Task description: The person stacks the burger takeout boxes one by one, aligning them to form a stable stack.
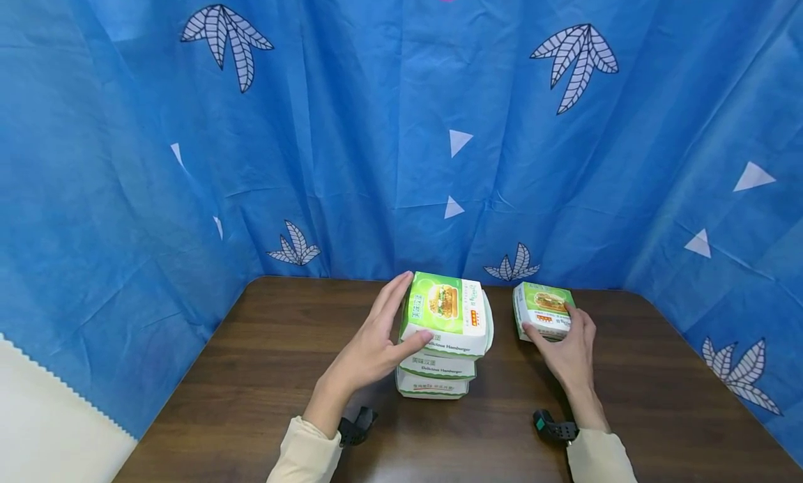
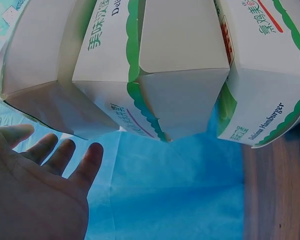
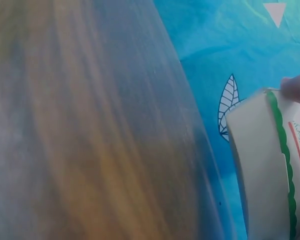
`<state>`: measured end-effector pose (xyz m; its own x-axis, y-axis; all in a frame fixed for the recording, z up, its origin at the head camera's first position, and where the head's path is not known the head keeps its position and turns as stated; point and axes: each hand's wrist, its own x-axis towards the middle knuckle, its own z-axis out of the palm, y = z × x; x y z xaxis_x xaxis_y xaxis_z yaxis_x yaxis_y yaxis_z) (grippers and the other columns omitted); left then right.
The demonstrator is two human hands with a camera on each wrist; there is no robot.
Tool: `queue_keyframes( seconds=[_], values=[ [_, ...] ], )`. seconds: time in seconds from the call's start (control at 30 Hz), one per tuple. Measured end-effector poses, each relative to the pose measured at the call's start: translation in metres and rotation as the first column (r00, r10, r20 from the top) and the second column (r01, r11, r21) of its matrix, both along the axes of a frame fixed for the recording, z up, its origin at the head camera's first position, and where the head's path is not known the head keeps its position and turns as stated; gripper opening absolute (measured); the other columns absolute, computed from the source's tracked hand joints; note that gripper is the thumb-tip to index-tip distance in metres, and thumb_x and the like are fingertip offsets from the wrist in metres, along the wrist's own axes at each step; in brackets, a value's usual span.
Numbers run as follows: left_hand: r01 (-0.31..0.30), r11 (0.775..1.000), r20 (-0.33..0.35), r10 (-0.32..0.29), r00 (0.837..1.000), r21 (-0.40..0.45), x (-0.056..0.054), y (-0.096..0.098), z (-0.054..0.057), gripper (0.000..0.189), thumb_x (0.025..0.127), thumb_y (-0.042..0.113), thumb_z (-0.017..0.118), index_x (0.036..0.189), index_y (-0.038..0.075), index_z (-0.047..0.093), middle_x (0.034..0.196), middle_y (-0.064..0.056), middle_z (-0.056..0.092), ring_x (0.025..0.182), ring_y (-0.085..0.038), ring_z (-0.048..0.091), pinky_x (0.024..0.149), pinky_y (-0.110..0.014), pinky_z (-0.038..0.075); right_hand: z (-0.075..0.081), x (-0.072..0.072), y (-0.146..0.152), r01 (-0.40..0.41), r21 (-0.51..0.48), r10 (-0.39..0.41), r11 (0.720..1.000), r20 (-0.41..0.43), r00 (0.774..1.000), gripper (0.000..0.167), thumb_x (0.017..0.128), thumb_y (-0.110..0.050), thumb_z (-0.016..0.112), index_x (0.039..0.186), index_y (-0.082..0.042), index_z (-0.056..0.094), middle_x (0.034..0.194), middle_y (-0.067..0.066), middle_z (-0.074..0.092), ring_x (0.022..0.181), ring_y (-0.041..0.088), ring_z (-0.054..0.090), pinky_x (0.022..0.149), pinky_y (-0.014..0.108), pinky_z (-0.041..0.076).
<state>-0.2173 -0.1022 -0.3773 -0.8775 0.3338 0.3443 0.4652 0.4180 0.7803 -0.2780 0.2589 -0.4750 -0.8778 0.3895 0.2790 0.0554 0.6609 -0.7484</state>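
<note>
White and green hamburger boxes (image 1: 436, 366) stand stacked near the middle of the table, the top box (image 1: 444, 305) showing a burger picture. Beside this stack is my left hand (image 1: 370, 350), its thumb in front of the top box and its fingers along the left side. The left wrist view shows those fingers (image 2: 92, 162) spread and nearly straight, with the boxes (image 2: 182, 45) just above them. My right hand (image 1: 574, 350) grips another hamburger box (image 1: 544, 303) at the right, thumb and fingers on opposite sides. The right wrist view catches only part of this box (image 3: 262, 165).
The brown wooden table (image 1: 276, 371) ends at a blue curtain (image 1: 351, 120) behind the boxes, and the curtain also hangs along both sides. A pale surface (image 1: 44, 420) lies at the lower left. Each wrist wears a black strap.
</note>
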Motion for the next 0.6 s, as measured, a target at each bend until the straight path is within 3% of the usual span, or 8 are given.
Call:
queue_keyframes(
  seconds=[0.6],
  values=[
    [-0.010,1.000,-0.005,0.010,1.000,-0.003,0.001,-0.001,0.001,0.091,0.094,0.051,0.071,0.165,0.040,0.014,0.169,0.015,0.014,0.155,-0.019,0.023,0.120,-0.062,0.030,0.016,0.001,-0.007,-0.048,0.037,0.051,0.998,-0.084,0.995,0.100,0.085,-0.044,0.082,0.161,-0.008,0.028,0.162,0.024,0.019,0.142,0.045,0.027,0.114,0.068,0.032]
  ],
)
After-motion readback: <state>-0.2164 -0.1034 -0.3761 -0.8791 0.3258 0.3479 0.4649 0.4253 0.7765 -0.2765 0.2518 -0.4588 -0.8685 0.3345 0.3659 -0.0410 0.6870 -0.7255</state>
